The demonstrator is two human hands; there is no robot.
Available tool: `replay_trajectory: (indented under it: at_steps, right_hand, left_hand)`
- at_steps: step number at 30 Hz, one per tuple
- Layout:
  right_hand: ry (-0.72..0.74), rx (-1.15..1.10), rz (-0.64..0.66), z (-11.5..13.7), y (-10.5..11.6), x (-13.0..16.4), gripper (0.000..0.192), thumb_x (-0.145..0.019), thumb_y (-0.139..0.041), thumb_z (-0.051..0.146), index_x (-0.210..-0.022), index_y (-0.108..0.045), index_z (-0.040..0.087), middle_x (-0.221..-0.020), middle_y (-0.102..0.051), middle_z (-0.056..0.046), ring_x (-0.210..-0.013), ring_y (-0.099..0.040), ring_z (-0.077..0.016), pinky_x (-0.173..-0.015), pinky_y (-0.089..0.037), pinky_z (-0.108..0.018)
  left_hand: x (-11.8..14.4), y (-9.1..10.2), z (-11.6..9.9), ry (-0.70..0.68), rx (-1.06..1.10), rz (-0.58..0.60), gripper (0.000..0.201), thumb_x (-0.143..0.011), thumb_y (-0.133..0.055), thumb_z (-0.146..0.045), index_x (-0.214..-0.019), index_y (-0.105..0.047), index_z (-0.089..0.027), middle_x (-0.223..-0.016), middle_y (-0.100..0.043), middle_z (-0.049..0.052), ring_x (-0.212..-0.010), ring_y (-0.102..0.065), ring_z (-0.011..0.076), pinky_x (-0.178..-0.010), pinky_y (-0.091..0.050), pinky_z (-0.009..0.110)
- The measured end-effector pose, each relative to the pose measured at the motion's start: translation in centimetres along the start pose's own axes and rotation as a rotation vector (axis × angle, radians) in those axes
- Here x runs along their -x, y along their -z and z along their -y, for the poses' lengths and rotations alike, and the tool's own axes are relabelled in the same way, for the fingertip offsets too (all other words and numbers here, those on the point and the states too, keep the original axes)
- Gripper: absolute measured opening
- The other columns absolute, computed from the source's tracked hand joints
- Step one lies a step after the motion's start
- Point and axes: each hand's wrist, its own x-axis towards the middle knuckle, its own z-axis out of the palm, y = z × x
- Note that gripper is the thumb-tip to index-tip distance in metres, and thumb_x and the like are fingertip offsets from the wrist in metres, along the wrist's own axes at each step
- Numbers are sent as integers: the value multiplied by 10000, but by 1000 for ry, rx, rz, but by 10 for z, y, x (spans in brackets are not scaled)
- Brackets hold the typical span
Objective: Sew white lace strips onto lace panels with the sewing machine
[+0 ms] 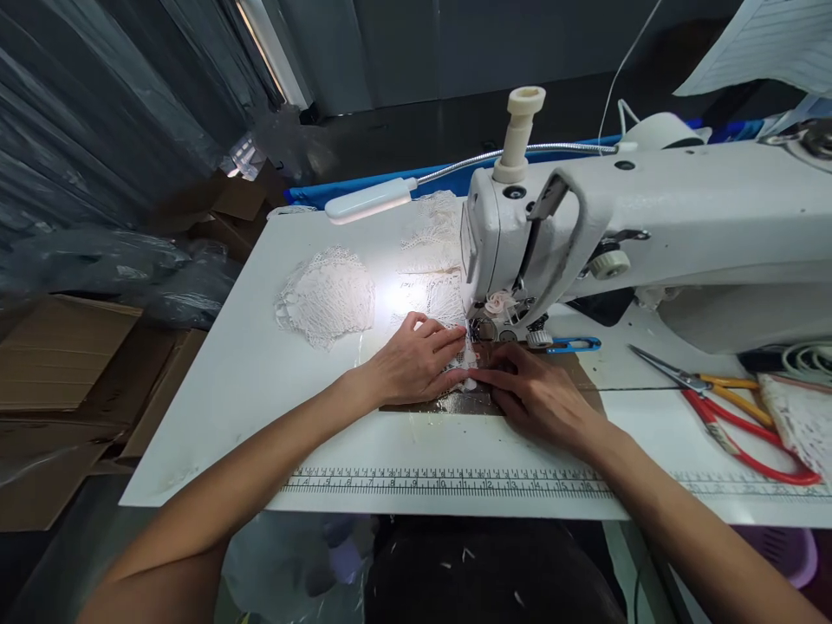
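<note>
The lace piece (pixel 469 360) lies mostly hidden under both hands; the sewing machine (pixel 650 225) is cut off right.

Dim all round, dark at the left and along the back wall. Brightest where the gooseneck lamp (pixel 368 198) throws a white pool onto the table (pixel 214 390), blown out beside the lace (pixel 328 295) so the weave there washes away. Second light from a strip (pixel 269 52) at top left, glinting off the plastic sheeting (pixel 97 121). Soft shadows under the machine (pixel 650 225) and under the left hand (pixel 416 360) and right hand (pixel 539 394). Strong wide-angle bending at the edges, forearms stretched. Centre sharp, ruler (pixel 455 481) digits readable; corners softer and murky.
</note>
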Motion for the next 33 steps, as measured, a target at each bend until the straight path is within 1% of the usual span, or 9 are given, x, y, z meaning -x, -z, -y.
replay_trajectory:
  at_steps: [4, 10, 14, 17, 20, 24, 30, 33]
  right_hand:
    - [-20, -5, 15, 0, -1, -1, 377, -882, -471, 154, -1173, -673, 284, -1040, -597, -91, -844, -603, -193, -692, -528, -328]
    - [-47, -3, 9, -2, -3, -1, 368, -896, -466, 165, -1172, -676, 290, -1094, -594, -104, -874, -612, -209, -732, -542, -359]
    - [-61, -24, 1, -2, -3, -3, 355, -906, -462, 176, -1158, -689, 280, -1071, -608, -110, -867, -615, -209, -746, -543, -361]
    - [-71, -24, -15, -1, -2, -5, 364, -901, -453, 161, -1143, -700, 277, -1032, -618, -107, -842, -614, -202, -724, -538, -344]
    - [-72, -6, -33, 0, -3, -6, 370, -897, -446, 154, -1136, -703, 268, -995, -620, -102, -811, -610, -192, -688, -531, -325]
    - [-71, 3, -51, 1, -4, -6, 369, -900, -442, 161, -1142, -699, 269, -986, -620, -96, -784, -606, -187, -638, -521, -308]
    - [-95, -28, -57, 0, -5, -5, 367, -896, -445, 163, -1124, -709, 276, -985, -619, -97, -797, -607, -195, -668, -529, -335]
    - [-99, -38, -46, 0, -7, -4, 376, -891, -450, 153, -1136, -702, 287, -988, -615, -89, -819, -609, -194, -697, -533, -341]
  left_hand:
    - [-5, -3, 2, -10, -21, 22, 344, -981, -432, -377, -1136, -601, -121, -1285, -579, 138, -986, -566, 251, -888, -408, 433]
    - [-6, -8, 4, -2, -11, -6, 315, -976, -452, -345, -1158, -588, -127, -1286, -572, 143, -1044, -562, 261, -916, -418, 441]
    - [-8, -8, 6, 8, 9, -11, 303, -977, -449, -335, -1142, -594, -126, -1273, -581, 140, -1027, -564, 252, -913, -424, 431]
    - [-8, -10, 8, 14, 33, -16, 311, -976, -446, -339, -1128, -600, -115, -1266, -590, 144, -1015, -564, 253, -909, -429, 436]
    - [-6, -12, 10, 18, 66, -35, 332, -971, -456, -354, -1163, -589, -119, -1256, -602, 143, -1022, -563, 258, -926, -425, 462]
    - [-4, -13, 11, 24, 85, -47, 352, -972, -457, -362, -1192, -579, -117, -1255, -611, 131, -1052, -565, 258, -992, -391, 505]
    - [-3, -13, 10, 34, 93, -85, 345, -975, -455, -372, -1191, -586, -137, -1252, -624, 101, -1092, -566, 264, -1069, -289, 603]
    - [-3, -12, 9, 44, 104, -73, 329, -977, -449, -369, -1189, -593, -164, -1271, -615, 88, -1111, -563, 262, -1079, -261, 633]
